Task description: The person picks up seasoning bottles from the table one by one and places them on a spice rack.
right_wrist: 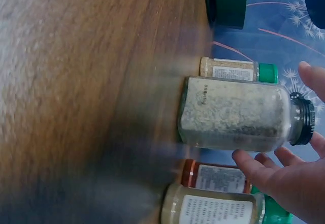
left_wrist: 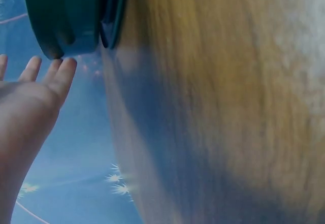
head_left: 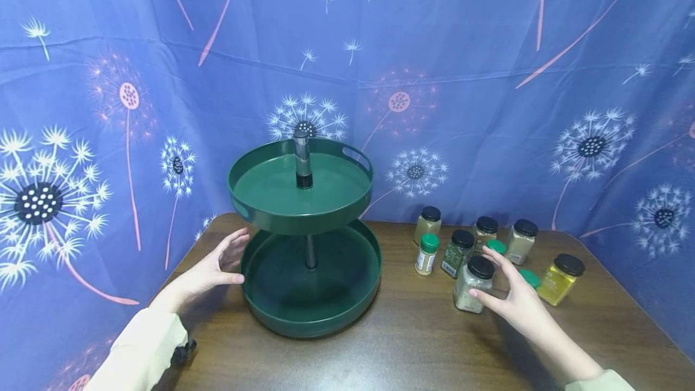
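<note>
Right grip [head_left: 517, 303] stands spread around the whitish jar [head_left: 470, 292], contact unclear, on the worktop [head_left: 391, 343] right of the green tiered tray [head_left: 304, 222]; left grip [head_left: 209, 273], unclenched, flanks the tray; best to close evenly, clear of neighbouring jars [head_left: 456, 256]

Bright, even light fills the head view, the table [head_left: 374, 358] carrying pale glare near six o'clock; the wrist views (softer, hazier) show broad shadows, left toward five, right toward seven.
</note>
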`<move>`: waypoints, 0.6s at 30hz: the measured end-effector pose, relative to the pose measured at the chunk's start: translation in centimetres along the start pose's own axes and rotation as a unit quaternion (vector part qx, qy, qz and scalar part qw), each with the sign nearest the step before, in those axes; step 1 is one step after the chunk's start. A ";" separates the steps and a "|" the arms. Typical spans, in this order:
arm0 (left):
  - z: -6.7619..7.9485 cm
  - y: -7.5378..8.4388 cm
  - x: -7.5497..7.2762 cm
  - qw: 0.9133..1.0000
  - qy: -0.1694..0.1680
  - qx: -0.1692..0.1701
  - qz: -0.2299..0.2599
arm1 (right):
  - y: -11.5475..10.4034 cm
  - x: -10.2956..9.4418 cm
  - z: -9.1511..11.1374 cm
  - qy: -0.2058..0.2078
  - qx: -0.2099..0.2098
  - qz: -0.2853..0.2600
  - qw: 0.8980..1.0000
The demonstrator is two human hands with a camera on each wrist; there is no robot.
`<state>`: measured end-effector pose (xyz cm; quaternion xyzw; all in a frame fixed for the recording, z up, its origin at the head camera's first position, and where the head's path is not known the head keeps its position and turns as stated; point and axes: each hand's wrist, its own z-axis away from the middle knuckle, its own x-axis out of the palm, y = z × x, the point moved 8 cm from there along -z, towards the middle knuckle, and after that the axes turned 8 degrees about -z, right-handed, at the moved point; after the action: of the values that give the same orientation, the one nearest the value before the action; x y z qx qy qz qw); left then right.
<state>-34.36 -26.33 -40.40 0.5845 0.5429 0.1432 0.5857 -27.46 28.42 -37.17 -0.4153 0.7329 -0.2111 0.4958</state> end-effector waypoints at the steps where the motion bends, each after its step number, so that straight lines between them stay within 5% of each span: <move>1: 0.0 -0.1 0.0 1.000 -0.008 0.005 0.011 | 0.2 0.1 0.0 -0.002 0.008 -0.011 1.000; 5: 0.1 -0.8 0.0 0.999 -0.032 0.005 0.035 | 0.8 0.5 -0.1 -0.008 0.022 -0.057 0.998; 12: 0.3 -2.5 -0.1 0.996 -0.064 -0.027 0.060 | 1.9 0.6 0.0 -0.012 0.064 -0.024 0.998; 18: 0.3 -3.3 0.3 0.990 -0.094 -0.057 0.083 | 2.8 1.0 0.3 -0.022 0.115 -0.054 0.992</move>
<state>-35.52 -27.11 -43.39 0.6039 0.4258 0.1666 0.6528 -28.47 29.20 -39.83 -0.3988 0.6692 -0.3117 0.5440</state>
